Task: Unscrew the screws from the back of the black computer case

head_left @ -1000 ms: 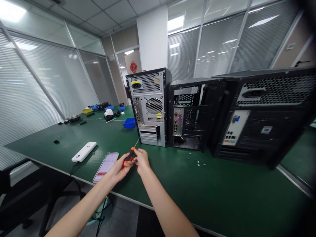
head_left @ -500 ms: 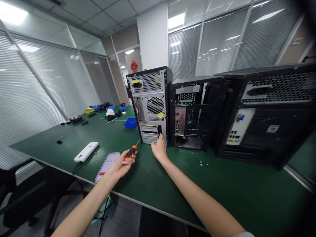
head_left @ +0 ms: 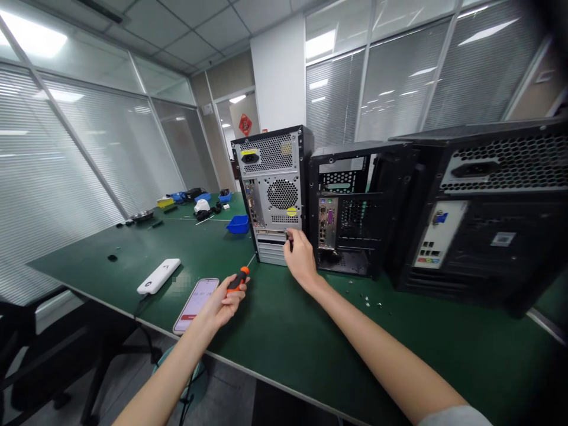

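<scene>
My left hand (head_left: 229, 300) is wrapped round the orange and black handle of a screwdriver (head_left: 239, 280), its thin shaft pointing up and right toward the lower left corner of a silver-backed computer case (head_left: 266, 207). My right hand (head_left: 300, 254) is at the lower right of that case's back panel, beside the slot covers (head_left: 270, 251). Its fingers are bent together at the right end of the slots; anything between them is too small to make out. The case stands upright, with its rear facing me.
Right of it stand an opened black case (head_left: 355, 236) and a larger black case (head_left: 479, 225). Small screws (head_left: 367, 301) lie before them. A phone (head_left: 195, 305), a white power bank (head_left: 158, 276) and a blue tray (head_left: 238, 224) are on the green table (head_left: 284, 349).
My right hand has risen slightly along the slot area and its fingers have bent more. My left hand still holds the screwdriver. The whole view has shifted a little.
</scene>
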A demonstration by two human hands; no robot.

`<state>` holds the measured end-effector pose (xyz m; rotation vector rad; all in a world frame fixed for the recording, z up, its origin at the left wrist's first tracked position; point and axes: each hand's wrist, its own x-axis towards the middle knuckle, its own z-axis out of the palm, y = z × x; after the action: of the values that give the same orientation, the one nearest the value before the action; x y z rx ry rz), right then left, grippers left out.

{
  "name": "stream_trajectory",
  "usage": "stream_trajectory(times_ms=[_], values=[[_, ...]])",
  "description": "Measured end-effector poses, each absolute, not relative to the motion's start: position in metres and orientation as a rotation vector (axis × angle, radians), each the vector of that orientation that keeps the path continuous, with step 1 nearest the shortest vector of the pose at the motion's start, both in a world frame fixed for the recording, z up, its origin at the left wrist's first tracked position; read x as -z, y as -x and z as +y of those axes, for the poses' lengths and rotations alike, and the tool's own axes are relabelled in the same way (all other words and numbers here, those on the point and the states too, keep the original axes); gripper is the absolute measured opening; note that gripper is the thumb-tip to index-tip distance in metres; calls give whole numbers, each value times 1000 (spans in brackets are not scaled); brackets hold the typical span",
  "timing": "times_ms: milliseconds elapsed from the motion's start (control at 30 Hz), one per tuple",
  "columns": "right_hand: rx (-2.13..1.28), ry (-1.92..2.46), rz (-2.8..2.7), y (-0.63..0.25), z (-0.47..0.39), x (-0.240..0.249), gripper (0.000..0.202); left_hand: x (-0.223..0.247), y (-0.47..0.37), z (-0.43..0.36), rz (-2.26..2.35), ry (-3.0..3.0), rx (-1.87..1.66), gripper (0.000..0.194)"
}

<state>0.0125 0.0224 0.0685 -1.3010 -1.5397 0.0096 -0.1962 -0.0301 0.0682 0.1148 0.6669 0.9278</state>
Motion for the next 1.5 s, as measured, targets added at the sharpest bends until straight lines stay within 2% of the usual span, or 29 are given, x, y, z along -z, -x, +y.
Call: stream_trajectory(times_ms=[133,200,267,367,467,567,733,1067,1300,1500], values=[[229,1098,-1558,-27,30,-126,34,-71,196,-30,729,-160,-934,29],[512,943,-1525,-35,39,-167,37,-72,196,-29,736,-173,-933,29],[640,907,-1520,-43,52,-207,41,-72,196,-27,735,-184,-930,29],[656,916,-1581,-55,77,-252,41,-72,196,-27,748,-194,-918,28],[582,981,-1675,-68,99,-273,30,-73,196,-27,772,-216,-902,27],[480,1050,-1752,-77,109,-278,22,-72,197,-27,775,-258,-890,26],[498,992,-1662,-79,113,-278,7,-66,198,-23,817,-353,-875,24],[520,963,-1582,-74,114,-272,11,-72,191,-17,919,-416,-904,16],[513,920,-1548,-74,118,-270,11,-80,181,-21,668,-70,-949,24],[547,902,-1528,-76,123,-269,11,-66,178,-22,637,-124,-981,26]])
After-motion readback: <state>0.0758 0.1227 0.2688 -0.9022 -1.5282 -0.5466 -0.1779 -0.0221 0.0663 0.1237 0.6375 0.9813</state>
